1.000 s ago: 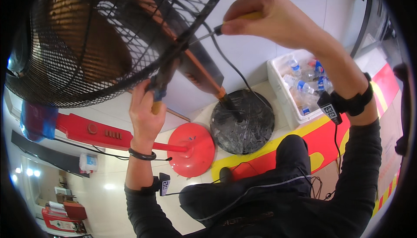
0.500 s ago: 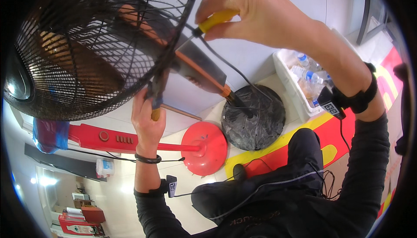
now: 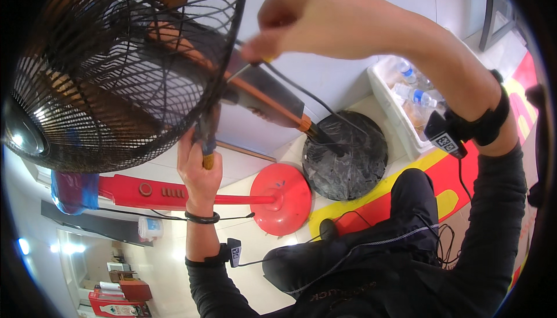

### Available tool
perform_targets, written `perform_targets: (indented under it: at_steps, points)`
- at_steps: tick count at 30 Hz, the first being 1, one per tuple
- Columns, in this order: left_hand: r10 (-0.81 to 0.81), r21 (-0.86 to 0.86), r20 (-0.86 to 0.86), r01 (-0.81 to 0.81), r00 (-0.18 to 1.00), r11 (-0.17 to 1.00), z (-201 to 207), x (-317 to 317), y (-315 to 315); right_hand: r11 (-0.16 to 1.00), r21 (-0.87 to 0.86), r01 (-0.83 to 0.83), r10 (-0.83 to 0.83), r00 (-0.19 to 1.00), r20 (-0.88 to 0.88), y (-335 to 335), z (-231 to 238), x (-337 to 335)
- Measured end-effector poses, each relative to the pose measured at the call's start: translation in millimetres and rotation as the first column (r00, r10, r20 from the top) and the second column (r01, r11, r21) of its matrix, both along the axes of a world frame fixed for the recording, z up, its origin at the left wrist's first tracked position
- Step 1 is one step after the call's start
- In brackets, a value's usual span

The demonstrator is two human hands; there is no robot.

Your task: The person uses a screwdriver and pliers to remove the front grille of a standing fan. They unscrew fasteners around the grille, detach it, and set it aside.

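Note:
A black floor fan with a round wire grille point(image 3: 133, 86) leans across the upper left; its neck housing point(image 3: 270, 94) is black with orange-brown edging. My right hand point(image 3: 307, 31) is closed round a yellow-handled screwdriver point(image 3: 268, 60), whose handle is mostly hidden by the fingers. The thin metal shaft points down-left to the housing beside the grille's rim; its tip cannot be made out. Below the rim, my left hand point(image 3: 199, 170) grips a tool with a yellow-and-blue handle point(image 3: 208, 160). The tool's upper end is dark and blurred against the fan, so its kind is unclear.
The fan's round black base point(image 3: 345, 155) stands on the floor beside a red round base point(image 3: 281, 199) with a red stand point(image 3: 142, 190). A white crate point(image 3: 390, 106) of plastic bottles is at right. A black cable point(image 3: 304, 89) hangs behind the housing.
My right hand has turned at the wrist, and its fingers now cover most of the screwdriver's yellow handle. My left hand keeps its grip. The whole view has shifted slightly.

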State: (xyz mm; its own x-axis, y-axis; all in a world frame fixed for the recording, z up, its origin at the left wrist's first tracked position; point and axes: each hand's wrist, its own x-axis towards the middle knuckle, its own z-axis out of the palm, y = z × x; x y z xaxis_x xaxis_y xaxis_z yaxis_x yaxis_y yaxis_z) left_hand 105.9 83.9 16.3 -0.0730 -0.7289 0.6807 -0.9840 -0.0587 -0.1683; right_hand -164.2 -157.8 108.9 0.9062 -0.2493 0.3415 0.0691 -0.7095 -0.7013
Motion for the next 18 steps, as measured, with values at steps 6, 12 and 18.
perform_targets:
  at_steps: [6, 12, 18]
  points:
    - [-0.019, -0.001, 0.007, 0.019, 1.000, 1.000, 1, 0, -1, 0.976, -0.193, 0.101, -0.081, 0.991, 0.107, 10, 7, 1]
    - [-0.032, -0.016, 0.021, 0.032, 0.999, 0.999, 2, 2, 1, 0.892, -0.432, 0.132, 0.035, 0.933, 0.359, 17, -13, 8]
    - [-0.063, -0.059, 0.021, 0.064, 0.998, 0.996, 5, 2, 1, 0.955, 0.297, 0.028, -0.110, 0.958, 0.264, 16, -30, 18]
